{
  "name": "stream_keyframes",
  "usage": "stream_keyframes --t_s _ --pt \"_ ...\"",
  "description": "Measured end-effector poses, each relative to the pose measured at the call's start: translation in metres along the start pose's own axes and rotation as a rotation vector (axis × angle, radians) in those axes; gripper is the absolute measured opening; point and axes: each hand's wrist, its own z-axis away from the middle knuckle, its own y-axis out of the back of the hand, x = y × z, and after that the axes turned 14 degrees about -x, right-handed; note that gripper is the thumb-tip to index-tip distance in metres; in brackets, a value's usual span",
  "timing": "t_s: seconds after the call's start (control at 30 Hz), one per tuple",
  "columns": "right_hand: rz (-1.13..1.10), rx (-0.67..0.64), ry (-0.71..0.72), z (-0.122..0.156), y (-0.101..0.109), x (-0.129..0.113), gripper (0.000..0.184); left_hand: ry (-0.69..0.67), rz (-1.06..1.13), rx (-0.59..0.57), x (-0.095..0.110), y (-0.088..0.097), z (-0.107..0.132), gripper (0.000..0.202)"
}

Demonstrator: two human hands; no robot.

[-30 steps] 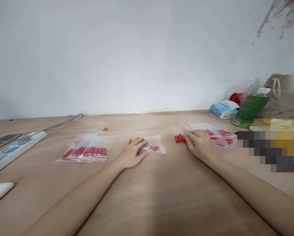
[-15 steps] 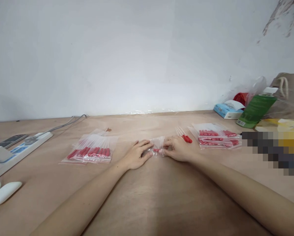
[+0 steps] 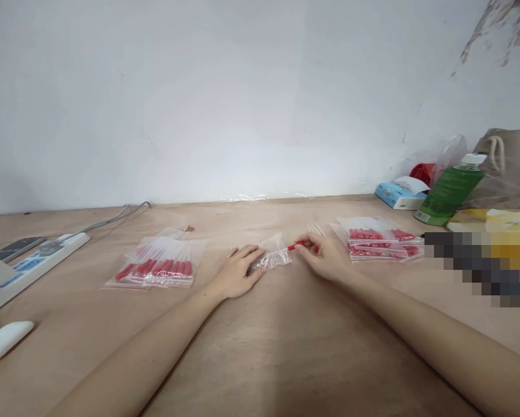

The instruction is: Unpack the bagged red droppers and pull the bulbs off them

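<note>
My left hand (image 3: 241,272) rests on the table with its thumb and fingers around the left end of a small clear zip bag (image 3: 277,258). Between the fingertips of my right hand (image 3: 324,258) is the red end of a thin stick (image 3: 295,247). Its pale shaft points left into the bag, whose right end faces this hand. Just behind the right hand lie several loose sticks, their thin pale shafts (image 3: 315,229) showing and their red ends mostly hidden by the fingers.
Filled zip bags of red-ended sticks lie at left (image 3: 155,269) and right (image 3: 373,237). Far left are a power strip (image 3: 46,260), a phone (image 3: 18,249) and a white mouse-shaped object (image 3: 7,343). A tissue pack (image 3: 401,194) and a green bottle (image 3: 451,194) stand back right.
My right hand has moved off the bag's right edge, slightly rightward, and now pinches the red end outside the bag. The red part seen within the bag earlier is no longer there. My left hand stays put.
</note>
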Motion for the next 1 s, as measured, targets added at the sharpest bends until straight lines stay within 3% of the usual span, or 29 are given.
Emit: stream_keyframes --t_s 0.1,0.2,0.23,0.3,0.4,0.5,0.63,0.83,1.0 --pt "-0.034 0.208 0.028 0.003 0.020 0.012 0.017 0.151 -0.072 0.065 0.010 0.003 0.003 0.053" --pt "0.082 0.419 -0.008 0.008 0.039 0.026 0.017 0.303 -0.147 0.110 0.019 0.012 0.006 0.054" --pt "0.141 0.456 -0.030 0.010 0.043 0.030 0.016 0.299 -0.163 0.129 0.020 0.015 0.006 0.052" --pt "0.274 0.492 -0.075 0.014 0.046 0.039 0.016 0.163 -0.177 0.123 0.016 0.019 0.004 0.048" --pt "0.445 0.510 -0.126 0.018 0.042 0.048 0.017 -0.116 -0.135 -0.099 0.001 0.018 0.001 0.047" --pt "0.543 0.512 -0.156 0.021 0.036 0.052 0.019 -0.138 -0.064 -0.275 -0.008 0.013 0.000 0.051" --pt "0.627 0.474 -0.234 0.025 0.034 0.055 0.022 -0.061 -0.046 -0.281 -0.004 0.009 0.005 0.055" --pt "0.664 0.311 -0.291 0.027 0.033 0.056 0.026 0.093 0.004 -0.224 -0.001 0.002 0.006 0.056" --pt "0.710 0.359 -0.247 0.026 0.030 0.056 0.029 0.238 0.017 -0.129 0.001 -0.004 0.004 0.059"
